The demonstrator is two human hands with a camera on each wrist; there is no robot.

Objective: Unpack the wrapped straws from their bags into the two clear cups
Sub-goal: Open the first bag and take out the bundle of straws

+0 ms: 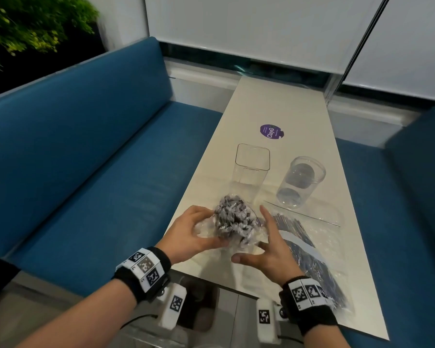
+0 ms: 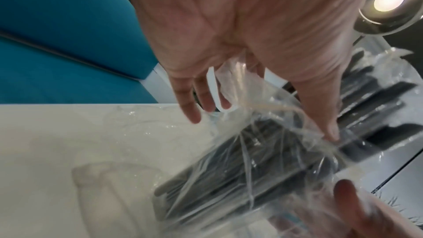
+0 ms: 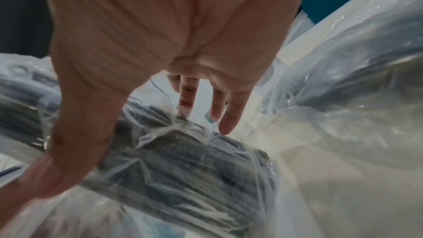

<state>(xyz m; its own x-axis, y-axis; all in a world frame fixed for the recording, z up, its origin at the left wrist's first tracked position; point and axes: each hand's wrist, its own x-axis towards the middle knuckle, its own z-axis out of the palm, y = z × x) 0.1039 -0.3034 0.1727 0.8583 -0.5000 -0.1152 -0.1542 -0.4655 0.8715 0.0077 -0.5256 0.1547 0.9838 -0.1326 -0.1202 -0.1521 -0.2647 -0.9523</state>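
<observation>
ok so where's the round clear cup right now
In the head view the round cup stands right of the square cup, beyond the flat straw bag.

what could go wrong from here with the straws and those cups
1. The bundle of wrapped straws stands between both hands in loose, slippery plastic; the left hand has the only grip, while the right hand is splayed open, so it may slip or spill.
2. The square cup and round cup stand empty just behind; a nudge could tip them.
</observation>
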